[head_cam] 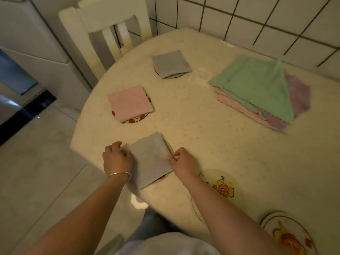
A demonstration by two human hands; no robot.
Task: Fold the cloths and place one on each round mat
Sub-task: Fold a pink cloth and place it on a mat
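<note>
**Setting a folded grey cloth on a round mat**

Pinching the right edge of a folded grey cloth [151,159], the fingers of the right hand [184,162] curl around the fabric near its middle. On the opposite side, the left hand [116,159] rests at the cloth's left edge with its fingers bent down onto it; whether they grip the fabric or only press on it cannot be told. A thin metal bangle [120,174] circles the left wrist.

The cloth lies tilted over a round mat [168,147], which shows only as slivers at the cloth's upper right and lower edges. It sits near the edge of a pale round table [202,126].

Farther along the table's left side, a folded pink cloth [129,103] covers most of a second mat [136,120] with red marks on its rim. Beyond it, a folded blue-grey cloth [171,63] lies on a third mat [174,76].

To the right of the hands, two more mats are uncovered: one with an orange cartoon figure [223,188] just beside the right forearm, and another [287,234] at the lower right corner.

At the far right of the table lies a stack of unfolded cloths [257,89], green on top, pink and purple beneath.

A white chair [103,19] stands behind the table, against a tiled wall [257,15].
</note>
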